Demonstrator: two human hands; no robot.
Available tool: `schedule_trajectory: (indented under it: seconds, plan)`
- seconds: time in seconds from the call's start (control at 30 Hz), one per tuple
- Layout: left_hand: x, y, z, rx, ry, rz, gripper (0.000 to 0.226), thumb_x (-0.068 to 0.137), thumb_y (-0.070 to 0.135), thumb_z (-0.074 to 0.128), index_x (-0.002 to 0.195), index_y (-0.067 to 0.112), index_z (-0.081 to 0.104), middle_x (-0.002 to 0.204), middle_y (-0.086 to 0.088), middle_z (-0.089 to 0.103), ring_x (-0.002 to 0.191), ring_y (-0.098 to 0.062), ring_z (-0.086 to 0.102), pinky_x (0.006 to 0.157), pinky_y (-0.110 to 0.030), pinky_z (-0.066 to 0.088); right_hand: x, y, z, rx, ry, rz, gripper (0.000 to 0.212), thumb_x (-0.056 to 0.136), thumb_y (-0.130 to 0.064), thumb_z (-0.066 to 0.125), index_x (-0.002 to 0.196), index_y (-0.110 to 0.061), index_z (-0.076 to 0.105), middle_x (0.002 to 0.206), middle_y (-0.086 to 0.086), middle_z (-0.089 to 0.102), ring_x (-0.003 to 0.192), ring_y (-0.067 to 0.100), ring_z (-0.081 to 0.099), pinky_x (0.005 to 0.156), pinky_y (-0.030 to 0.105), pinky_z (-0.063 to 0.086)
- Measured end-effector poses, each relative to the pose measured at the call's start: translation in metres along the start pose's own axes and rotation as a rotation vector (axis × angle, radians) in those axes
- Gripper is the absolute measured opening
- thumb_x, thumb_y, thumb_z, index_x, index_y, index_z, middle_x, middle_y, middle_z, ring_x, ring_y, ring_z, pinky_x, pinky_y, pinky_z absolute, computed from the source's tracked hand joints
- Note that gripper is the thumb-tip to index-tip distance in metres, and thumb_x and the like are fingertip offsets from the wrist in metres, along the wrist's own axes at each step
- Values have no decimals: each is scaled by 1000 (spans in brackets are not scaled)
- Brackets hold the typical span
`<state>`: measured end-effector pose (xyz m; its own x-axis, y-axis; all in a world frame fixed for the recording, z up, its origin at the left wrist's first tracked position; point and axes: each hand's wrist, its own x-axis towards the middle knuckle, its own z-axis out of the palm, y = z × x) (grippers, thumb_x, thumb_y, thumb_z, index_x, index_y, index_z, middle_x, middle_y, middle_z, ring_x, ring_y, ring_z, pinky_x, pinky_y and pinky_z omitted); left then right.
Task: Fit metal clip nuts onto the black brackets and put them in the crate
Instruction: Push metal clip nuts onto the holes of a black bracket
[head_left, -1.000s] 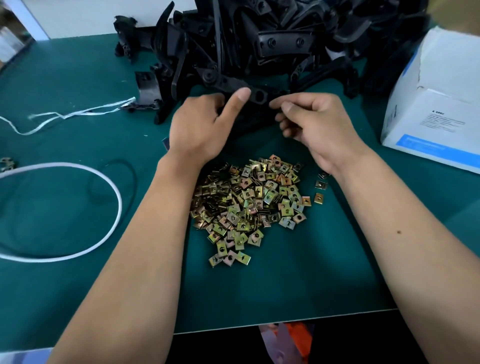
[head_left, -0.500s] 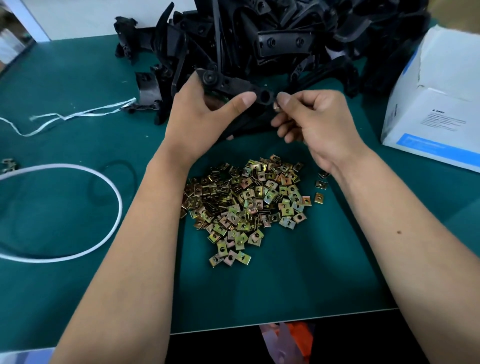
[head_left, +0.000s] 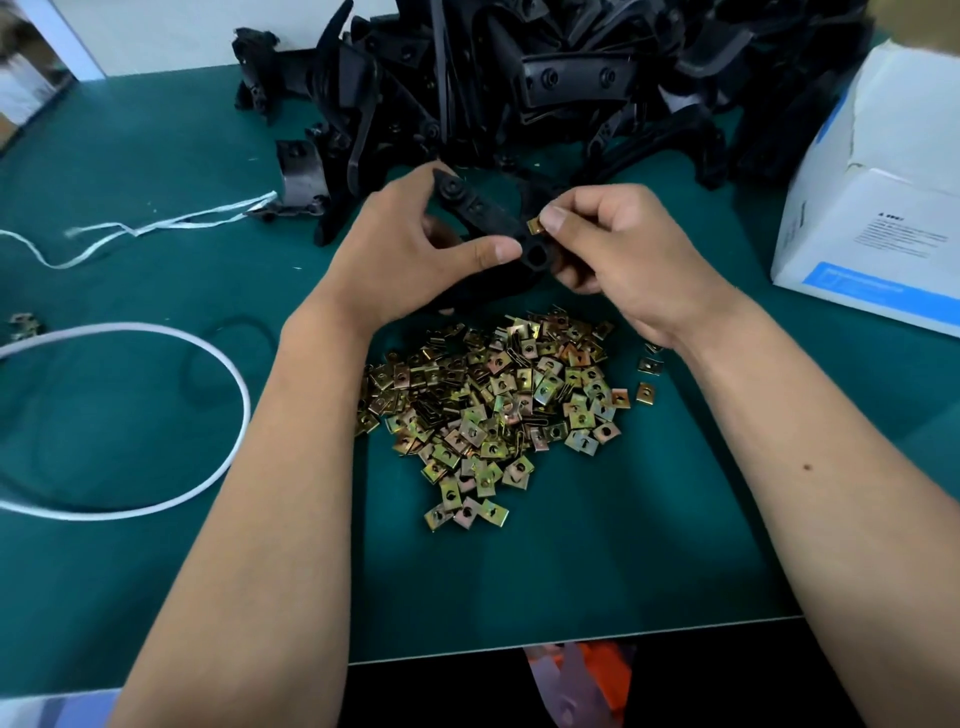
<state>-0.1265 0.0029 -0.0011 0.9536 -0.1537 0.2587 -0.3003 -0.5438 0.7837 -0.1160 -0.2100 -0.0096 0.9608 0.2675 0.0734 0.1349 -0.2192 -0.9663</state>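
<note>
Left hand (head_left: 400, 249) has its grip wrapped around a black bracket (head_left: 483, 213), held up above the green worktop (head_left: 571, 561). Right hand (head_left: 618, 249) pinches one clip nut (head_left: 535, 225) right at the bracket's end. Loose clip nut pile (head_left: 498, 410) sits just toward 6 o'clock of the hands. Big bracket heap (head_left: 545, 88) crowds 12 o'clock, white box (head_left: 883, 208) at 3, white cord loop (head_left: 156, 415) and string (head_left: 171, 223) at 9.

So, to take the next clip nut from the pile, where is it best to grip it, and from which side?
Probably one of the loose clip nuts lying flat and apart at the right edge of the pile. Pinch its two opposite edges from above, coming in from the right, nearest the right hand.
</note>
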Motion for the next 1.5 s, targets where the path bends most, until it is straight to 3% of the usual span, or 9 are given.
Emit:
schedule_trajectory:
  seconds: [0.13,0.3,0.43,0.57,0.73,1.0,1.27,1.4,1.5]
  plan:
    - [0,0,-1,13,3,31,39,75,57,83,94,39,56,88,15,73,79,-9,73,71,-37,61,-2,-2,2,-14,-18,-50,21,106,-19,57,89,-16,70,70,0,58,58,11,52,51,17,40]
    - [-1,2,-1,19,-1,43,44,70,65,77,96,37,55,88,18,70,77,-1,70,69,-28,59,-2,-4,-1,-68,-62,-67,23,106,-16,55,86,-19,66,73,-2,58,62,10,52,54,17,41]
    - [0,1,1,51,-3,62,51,69,64,77,100,29,56,92,15,70,81,-10,71,69,-28,58,-2,-5,-6,-176,-77,-94,22,106,-16,56,87,-18,67,72,-3,58,61,7,53,56,16,43]
    - [2,2,2,99,-14,85,47,67,66,78,95,38,54,88,18,70,79,-4,69,63,-12,50,-2,-6,-13,-268,-127,-116,19,105,-17,57,90,-14,68,67,-5,58,61,4,53,59,13,43]
    - [3,0,3,118,-34,104,51,69,63,82,100,30,58,88,16,72,78,-5,70,65,-14,52,1,-4,-17,-316,-185,-111,19,105,-18,58,90,-14,69,65,-9,59,60,0,53,60,12,44]
    - [7,-5,8,207,3,98,57,68,73,75,100,30,54,62,24,60,56,5,55,52,-10,38,2,1,-13,-268,-125,-120,18,101,-18,64,84,-17,70,62,-6,57,58,5,52,57,15,43]
    - [8,-11,9,268,39,85,61,69,76,76,96,28,51,54,15,44,44,3,46,41,-15,29,2,0,-11,-296,-86,-178,17,98,-19,67,82,-18,73,60,-5,58,59,10,53,58,15,41]
    - [9,-14,9,263,87,26,50,70,74,77,89,35,51,59,14,52,49,3,49,44,-13,35,0,-1,-2,-314,-6,-180,17,101,-23,63,90,-23,76,61,-10,63,58,1,55,59,15,43]
    - [12,-22,3,283,250,-105,62,72,76,74,96,20,59,77,9,64,65,0,59,56,-23,49,0,-1,7,-281,99,-134,17,104,-25,58,103,-20,74,72,-3,71,59,5,61,59,18,48]
